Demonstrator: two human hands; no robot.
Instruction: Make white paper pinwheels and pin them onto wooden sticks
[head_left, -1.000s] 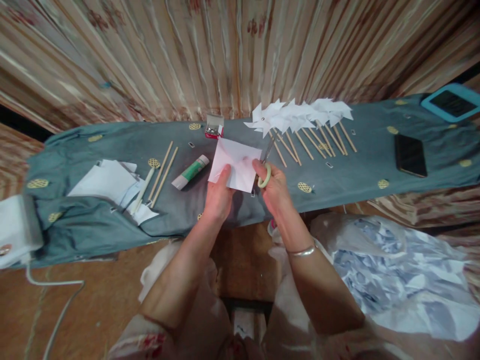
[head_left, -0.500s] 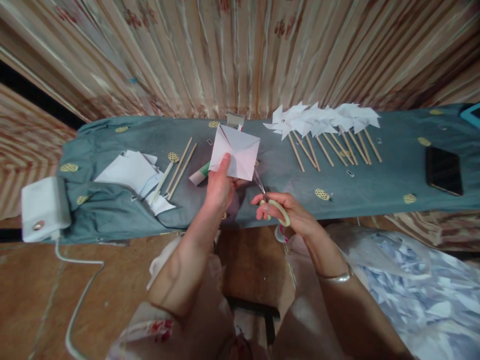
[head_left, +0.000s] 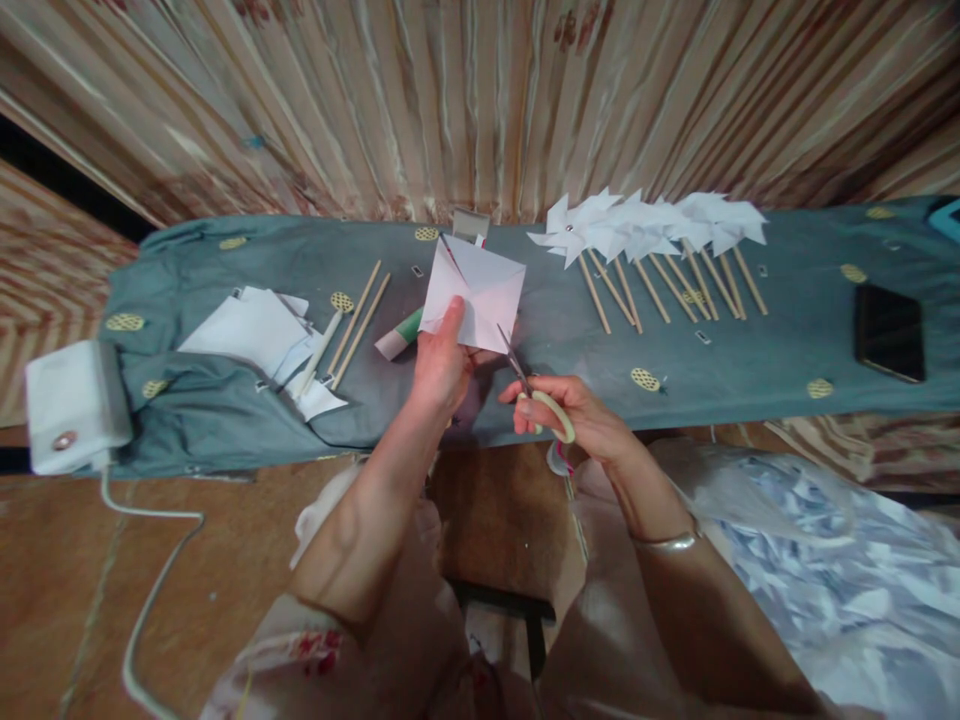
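Observation:
A square of white paper (head_left: pixel 487 285), creased along its diagonals, is pinched in my left hand (head_left: pixel 442 362), thumb on top. One slit runs inward from its upper left corner. My right hand (head_left: pixel 574 410) grips a pair of scissors (head_left: pixel 514 356) with pale yellow-green handles. Their blades are at the paper's lower right corner, one of them lying over it. Behind my left hand lies a green and pale tube (head_left: pixel 405 332), partly hidden. Farther right, several white paper pinwheels (head_left: pixel 622 225) on wooden sticks (head_left: pixel 656 288) overlap in a row.
Left on the cloth-covered table (head_left: pixel 780 330) lie loose paper sheets (head_left: pixel 244 330), a whitish stick (head_left: pixel 322 350) and two wooden sticks (head_left: pixel 363 325). A white box with a cable (head_left: pixel 75 405) stands at the left end. A dark phone (head_left: pixel 890 332) lies right; a bag of paper pieces (head_left: pixel 840 560) is below.
The scissors have moved up and left, bringing their blades from beside the paper onto its lower right corner. The left hand still holds the paper; the camera view has shifted slightly.

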